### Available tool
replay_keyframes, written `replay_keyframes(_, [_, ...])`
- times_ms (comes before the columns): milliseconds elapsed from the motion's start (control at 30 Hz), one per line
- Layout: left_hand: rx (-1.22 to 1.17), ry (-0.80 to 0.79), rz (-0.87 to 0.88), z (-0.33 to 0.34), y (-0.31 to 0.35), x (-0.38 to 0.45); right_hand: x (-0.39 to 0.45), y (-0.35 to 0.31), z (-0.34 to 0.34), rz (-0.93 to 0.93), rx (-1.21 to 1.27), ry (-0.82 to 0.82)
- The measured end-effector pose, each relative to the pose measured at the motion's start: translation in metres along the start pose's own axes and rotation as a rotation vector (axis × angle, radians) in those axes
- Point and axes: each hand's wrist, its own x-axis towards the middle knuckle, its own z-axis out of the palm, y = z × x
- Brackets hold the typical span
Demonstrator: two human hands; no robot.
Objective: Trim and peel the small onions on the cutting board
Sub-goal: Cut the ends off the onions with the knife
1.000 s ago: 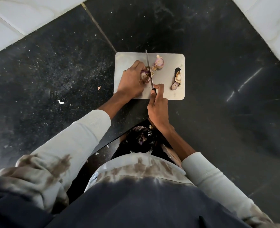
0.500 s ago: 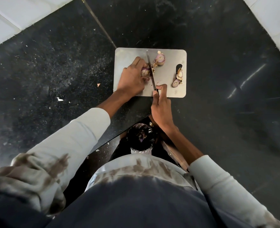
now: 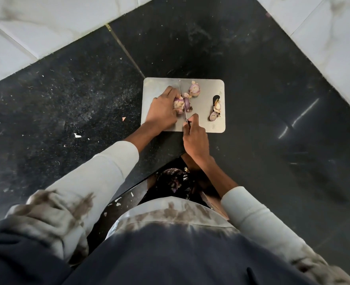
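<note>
A small grey cutting board (image 3: 205,95) lies on the black stone counter. My left hand (image 3: 162,111) grips a small purple onion (image 3: 179,103) on the board's left half. My right hand (image 3: 194,136) holds a knife (image 3: 184,106) by its handle, and the blade stands down through the onion, with a cut piece (image 3: 187,102) just right of it. Another trimmed onion (image 3: 195,90) sits near the board's far edge. More onion bits (image 3: 213,115) and a pale piece (image 3: 217,106) lie by the board's handle slot on the right.
The black counter (image 3: 262,120) runs in a corner between white tiled walls (image 3: 46,27). Small peel scraps (image 3: 77,135) dot the counter to the left. A dark bag with peelings (image 3: 175,181) hangs below the counter edge, near my body.
The knife blade has come down through the onion under my left hand, and a cut piece now lies to the blade's right. My right hand has slid slightly forward.
</note>
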Motion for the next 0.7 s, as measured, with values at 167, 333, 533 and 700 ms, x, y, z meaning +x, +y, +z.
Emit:
replay_keyframes(167, [-0.004, -0.01, -0.001, -0.001, 0.0, 0.0, 0.005, -0.002, -0.01, -0.031, -0.237, 0.044])
replay_keyframes(333, [-0.007, -0.002, -0.022, 0.002, -0.002, 0.0, 0.002, -0.001, -0.019, -0.102, -0.224, 0.073])
replay_keyframes(533, [-0.006, -0.016, -0.024, 0.003, -0.004, 0.001, 0.0, 0.005, -0.011, -0.177, -0.239, 0.028])
replay_keyframes(700, [-0.019, 0.006, -0.011, 0.004, -0.003, -0.001, 0.009, 0.004, -0.006, -0.179, -0.207, 0.051])
